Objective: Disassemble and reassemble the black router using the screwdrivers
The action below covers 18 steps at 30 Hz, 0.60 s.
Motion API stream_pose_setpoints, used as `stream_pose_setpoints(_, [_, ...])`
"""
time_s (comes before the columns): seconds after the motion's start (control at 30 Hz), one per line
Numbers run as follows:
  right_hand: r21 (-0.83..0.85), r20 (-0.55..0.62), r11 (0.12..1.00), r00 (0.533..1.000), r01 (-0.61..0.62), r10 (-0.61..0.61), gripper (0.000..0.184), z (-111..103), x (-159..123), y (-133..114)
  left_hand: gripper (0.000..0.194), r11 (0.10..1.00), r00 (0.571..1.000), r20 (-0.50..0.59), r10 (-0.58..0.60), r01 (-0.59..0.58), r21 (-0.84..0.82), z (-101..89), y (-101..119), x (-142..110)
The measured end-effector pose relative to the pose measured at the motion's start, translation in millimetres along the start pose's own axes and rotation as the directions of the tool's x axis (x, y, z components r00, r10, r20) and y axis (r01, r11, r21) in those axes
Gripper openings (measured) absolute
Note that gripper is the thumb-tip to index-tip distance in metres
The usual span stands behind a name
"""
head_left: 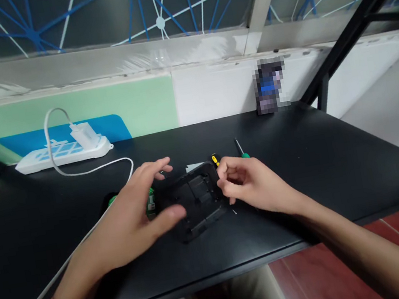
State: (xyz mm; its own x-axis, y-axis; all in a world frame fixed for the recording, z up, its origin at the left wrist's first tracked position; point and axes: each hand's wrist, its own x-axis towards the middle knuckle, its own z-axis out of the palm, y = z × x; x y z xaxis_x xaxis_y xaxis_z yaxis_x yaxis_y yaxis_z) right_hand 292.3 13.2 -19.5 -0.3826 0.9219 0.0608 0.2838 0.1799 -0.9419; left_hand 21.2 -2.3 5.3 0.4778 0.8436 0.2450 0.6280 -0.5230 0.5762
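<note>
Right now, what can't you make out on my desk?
Head view, green item: mostly hidden by your left hand.
Head view, green screwdriver handle: partly hidden by your right hand.
Head view, anything in the right grip: hidden by curled fingers.
Head view, upright object: pixelated.

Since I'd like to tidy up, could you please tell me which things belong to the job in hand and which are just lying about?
Seemingly in the job:
black plastic casing
green board, partly hidden
green-handled screwdriver
small screw-like piece
yellow-and-black item

Seemingly just lying about:
white power strip
white adapter
white cable
pixelated upright object
</note>
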Motion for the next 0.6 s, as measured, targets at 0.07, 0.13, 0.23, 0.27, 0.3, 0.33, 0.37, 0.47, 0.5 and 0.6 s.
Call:
stream_pose_setpoints(0.07, [0.006, 0.068, 0.990, 0.988, -0.138, 0.137, 0.015, -0.4, 0.2, 0.9, 0.092, 0.991, 0.997, 0.049, 0.056, -0.062, 0.120, 8.1, 2.0, -1.5])
stream_pose_setpoints(0.13, [-0.047, 0.108, 0.975, 0.969, -0.217, 0.221, 0.011, -0.7, -0.2, 0.0, 0.106, 0.963, 0.988, 0.127, 0.092, -0.121, 0.240, 15.8, 3.7, -3.3])
stream_pose_setpoints(0.23, [-0.198, 0.095, 0.961, 0.972, -0.195, 0.217, 0.006, 0.1, -1.5, -2.4, 0.112, 0.934, 0.971, 0.208, 0.115, -0.177, 0.310, 24.8, 4.6, -5.7])
stream_pose_setpoints(0.27, [-0.268, 0.079, 0.950, 0.979, -0.159, 0.186, 0.007, 0.7, -2.0, -3.0, 0.111, 0.930, 0.968, 0.222, 0.117, -0.185, 0.317, 26.7, 4.5, -6.4])
stream_pose_setpoints(0.3, [-0.337, 0.067, 0.933, 0.986, -0.123, 0.154, 0.008, 1.2, -2.3, -3.2, 0.108, 0.927, 0.966, 0.231, 0.118, -0.190, 0.323, 28.1, 4.4, -6.9])
stream_pose_setpoints(0.33, [-0.397, 0.065, 0.913, 0.989, -0.094, 0.130, 0.009, 1.5, -2.6, -3.3, 0.106, 0.925, 0.965, 0.236, 0.117, -0.193, 0.327, 29.1, 4.3, -7.4])
stream_pose_setpoints(0.37, [-0.441, 0.070, 0.894, 0.990, -0.076, 0.119, 0.011, 1.3, -2.8, -3.3, 0.104, 0.924, 0.964, 0.239, 0.118, -0.195, 0.329, 29.7, 4.2, -7.9])
stream_pose_setpoints(0.47, [-0.499, 0.082, 0.865, 0.990, -0.058, 0.114, 0.019, -4.2, -3.3, -3.9, 0.100, 0.929, 0.962, 0.247, 0.117, -0.193, 0.315, 30.2, 4.5, -9.2])
stream_pose_setpoints(0.5, [-0.511, 0.086, 0.859, 0.991, -0.042, 0.100, 0.022, -8.0, -3.8, -4.5, 0.100, 0.934, 0.961, 0.251, 0.114, -0.189, 0.303, 30.1, 4.8, -9.6])
stream_pose_setpoints(0.6, [-0.552, 0.177, 0.829, 0.984, 0.085, 0.017, 0.018, -23.2, -7.1, -6.9, 0.098, 0.945, 0.955, 0.282, 0.097, -0.177, 0.273, 29.9, 6.3, -9.9])
